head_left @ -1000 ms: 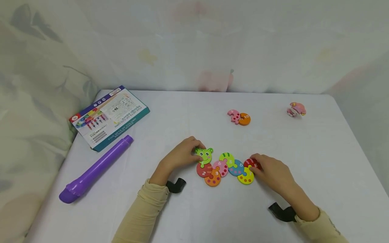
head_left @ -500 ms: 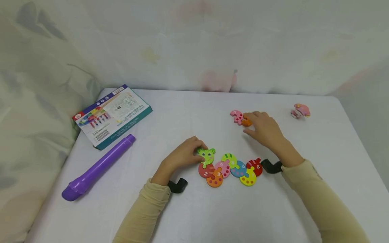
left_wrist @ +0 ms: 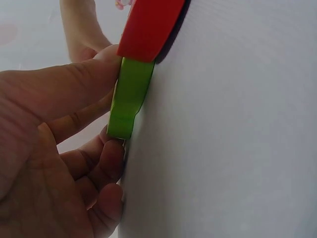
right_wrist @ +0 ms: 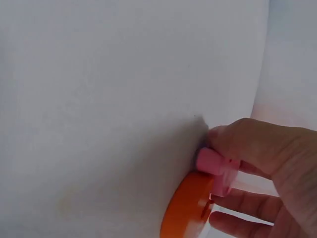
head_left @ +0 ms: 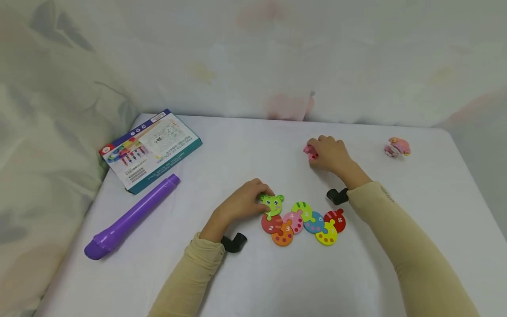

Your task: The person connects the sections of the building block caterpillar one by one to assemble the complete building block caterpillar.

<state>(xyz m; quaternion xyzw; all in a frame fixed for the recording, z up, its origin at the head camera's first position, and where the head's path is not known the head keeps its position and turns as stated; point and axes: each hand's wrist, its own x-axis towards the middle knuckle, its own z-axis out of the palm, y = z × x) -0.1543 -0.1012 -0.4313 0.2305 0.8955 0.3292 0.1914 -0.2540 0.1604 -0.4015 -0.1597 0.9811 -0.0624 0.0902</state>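
A row of joined, numbered puzzle pieces forms a caterpillar on the table. At its left end my left hand (head_left: 242,201) pinches the green smiling head piece (head_left: 273,204) between thumb and fingers. The red piece 2 (head_left: 270,224) adjoins the head, and the red piece 8 (head_left: 336,219) ends the row at the right. Farther back, my right hand (head_left: 330,155) pinches a pink puzzle piece (right_wrist: 225,171), its thumb on one side and fingers on the other. Beside the pink one, an orange puzzle piece (right_wrist: 185,206) shows in the right wrist view; the hand hides it from the head view.
A printed box (head_left: 150,152) lies at the back left of the white table (head_left: 245,281). In front of it is a purple microphone-shaped tube (head_left: 132,218). A small pink figure (head_left: 398,147) sits at the back right. Curtain-like cloth (head_left: 222,57) hangs behind the table.
My right hand has left the red piece 8, reached back to the pink and orange pieces, and now grips the pink one. My left hand stays on the green head piece.
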